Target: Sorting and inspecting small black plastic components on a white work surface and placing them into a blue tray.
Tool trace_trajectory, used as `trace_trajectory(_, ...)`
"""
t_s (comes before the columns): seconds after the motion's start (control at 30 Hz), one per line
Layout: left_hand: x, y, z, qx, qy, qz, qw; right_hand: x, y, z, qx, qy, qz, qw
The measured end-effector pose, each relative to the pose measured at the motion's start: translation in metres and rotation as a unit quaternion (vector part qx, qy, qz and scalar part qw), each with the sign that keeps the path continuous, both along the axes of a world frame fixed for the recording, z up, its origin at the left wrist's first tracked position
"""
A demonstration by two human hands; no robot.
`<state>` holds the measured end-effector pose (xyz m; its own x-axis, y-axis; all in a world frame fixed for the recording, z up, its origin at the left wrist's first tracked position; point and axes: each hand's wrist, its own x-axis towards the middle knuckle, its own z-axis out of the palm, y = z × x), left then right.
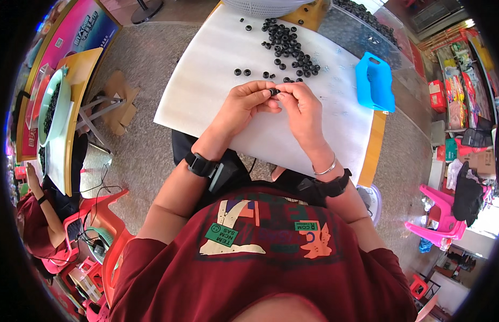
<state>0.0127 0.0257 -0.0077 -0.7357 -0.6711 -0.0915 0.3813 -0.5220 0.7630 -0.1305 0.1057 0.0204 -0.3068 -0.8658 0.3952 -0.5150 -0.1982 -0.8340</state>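
Note:
Over the white table sheet [206, 70], both my hands meet at a small round black part [274, 92]. My left hand [249, 103] pinches it between thumb and fingertips. From the other side, my right hand [300, 104] closes thumb and forefinger at the same part. Whether anything smaller sits between the right fingertips is too small to tell. Just beyond my hands lies a loose heap of black ring-shaped parts [284, 43], with a few strays [242, 72] to the left of it.
A blue plastic holder [374, 83] stands at the table's right edge. Behind it is a clear bin [356, 32] of black parts. A pale basket [260, 6] sits at the far edge. At left, another person [43, 220] sits by a table with a green basin [52, 107].

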Motion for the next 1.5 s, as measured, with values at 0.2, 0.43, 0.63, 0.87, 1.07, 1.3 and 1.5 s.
trace_trajectory(0.2,0.0,-0.002,-0.001,0.015,0.015,0.002,1.0,0.003,0.001,0.004,0.016,-0.076,0.012,0.997)
trace_trajectory(0.43,0.002,-0.003,-0.001,0.027,0.013,-0.012,0.999,0.002,0.001,0.001,0.039,-0.113,0.021,0.993)
trace_trajectory(0.63,0.002,-0.003,-0.001,0.012,0.006,-0.02,1.0,-0.003,-0.001,0.003,-0.064,0.173,0.013,0.983)
trace_trajectory(0.87,-0.001,0.001,0.002,-0.037,-0.039,-0.019,0.998,-0.002,-0.002,0.0,-0.087,0.247,0.007,0.965)
trace_trajectory(1.07,-0.002,-0.001,-0.001,-0.032,-0.041,-0.02,0.998,0.002,0.004,-0.005,-0.017,0.079,0.023,0.996)
trace_trajectory(1.3,0.001,-0.002,0.002,0.026,0.021,0.016,0.999,-0.001,0.012,-0.006,0.005,0.069,0.02,0.997)
trace_trajectory(1.5,-0.002,-0.003,0.001,0.005,0.008,0.023,1.0,-0.002,0.01,0.0,-0.003,0.069,0.015,0.998)
